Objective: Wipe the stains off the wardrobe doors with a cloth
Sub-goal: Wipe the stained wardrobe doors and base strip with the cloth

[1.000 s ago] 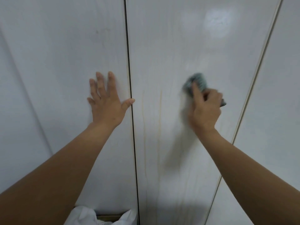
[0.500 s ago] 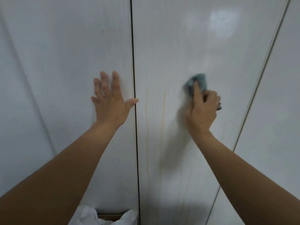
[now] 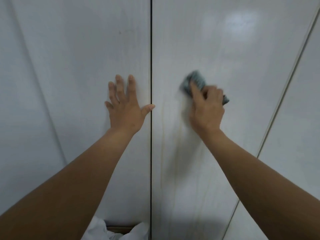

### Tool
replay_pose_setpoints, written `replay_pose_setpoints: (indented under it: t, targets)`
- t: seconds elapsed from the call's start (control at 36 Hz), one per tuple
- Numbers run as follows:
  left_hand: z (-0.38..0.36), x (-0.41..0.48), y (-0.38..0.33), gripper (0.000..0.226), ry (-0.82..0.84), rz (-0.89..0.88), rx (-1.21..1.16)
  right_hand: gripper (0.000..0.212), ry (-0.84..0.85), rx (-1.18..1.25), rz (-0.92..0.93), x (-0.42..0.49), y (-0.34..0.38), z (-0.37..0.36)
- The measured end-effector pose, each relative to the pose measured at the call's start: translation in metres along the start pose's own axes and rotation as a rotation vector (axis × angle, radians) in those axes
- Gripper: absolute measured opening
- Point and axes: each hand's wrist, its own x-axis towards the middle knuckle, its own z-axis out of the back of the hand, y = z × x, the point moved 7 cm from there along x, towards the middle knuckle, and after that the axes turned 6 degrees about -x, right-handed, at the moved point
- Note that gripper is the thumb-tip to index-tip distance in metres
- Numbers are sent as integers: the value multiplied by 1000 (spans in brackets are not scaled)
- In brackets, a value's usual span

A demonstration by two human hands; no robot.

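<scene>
The grey-blue cloth (image 3: 194,81) is bunched up and pressed against the middle wardrobe door (image 3: 216,49), well right of the dark gap (image 3: 151,49) between that door and the next. It is blurred, so its weave cannot be made out. The right hand (image 3: 207,110) grips it: the forefinger lies stretched out over the cloth, the other fingers are curled round it, and a corner of cloth sticks out past the knuckles on the right side.

Just below and left of the cloth, faint yellowish streaks (image 3: 162,135) run straight down the white door, some between the hand and the gap and some under the right forearm. Higher on this door a soft patch of reflected light (image 3: 240,23) shows on the glossy face.

The left hand (image 3: 126,111) rests flat on the left wardrobe door (image 3: 78,58), fingers straight and spread wide, holding nothing; its thumb tip reaches across the gap. A small dark speck (image 3: 119,32) sits high on that door.

At the far right a slanting seam (image 3: 285,92) divides the middle door from another white panel (image 3: 303,127). At the bottom edge, below the left door, lies crumpled white material (image 3: 98,229) beside a brown strip (image 3: 119,228).
</scene>
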Motion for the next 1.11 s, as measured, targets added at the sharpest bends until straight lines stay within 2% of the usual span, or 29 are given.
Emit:
replay_pose_setpoints:
  t: [0.08,0.11,0.17,0.22,0.36,0.42,0.47,0.53,0.61,0.67,0.72,0.78,0.86,0.94,1.0,1.03,1.11]
  targets:
    - [0,0,-1,108,11,8,6,42,126,-47,559,-57,14,-17]
    - [0,0,0,108,17,12,9,41,169,-41,695,-68,15,-20]
    - [-1,1,-1,108,20,12,9,45,204,-41,811,-70,13,-20]
    - [0,1,0,109,8,9,11,44,148,-64,741,-49,13,-15]
    - [1,1,1,109,13,6,-16,53,-23,-20,44,19,19,2]
    - [3,1,2,109,23,6,-36,57,-42,9,-83,20,28,-1]
    - [5,1,2,106,28,-3,-45,55,-21,-4,5,5,38,-9]
    - [8,1,3,103,33,-16,-52,51,72,-14,296,-26,49,-22]
    - [8,0,4,103,51,-25,-46,39,272,-8,855,-80,50,-36]
    - [6,1,2,105,56,-22,-45,41,344,-9,1028,-88,43,-37]
    - [4,1,1,108,54,-10,-35,40,289,-15,1010,-70,43,-34]
    - [4,0,1,109,53,-13,-32,39,167,-31,828,-35,48,-26]
    - [6,0,2,105,51,-34,-45,36,48,-4,460,2,52,-12]
    - [7,-1,3,96,44,-44,-59,37,31,29,312,-9,56,-16]
    - [8,-1,3,93,38,-40,-63,38,62,43,359,-41,59,-26]
    - [7,0,3,94,37,-37,-62,39,107,50,438,-62,61,-32]
    - [5,1,4,103,41,-31,-40,36,315,65,849,-125,64,-48]
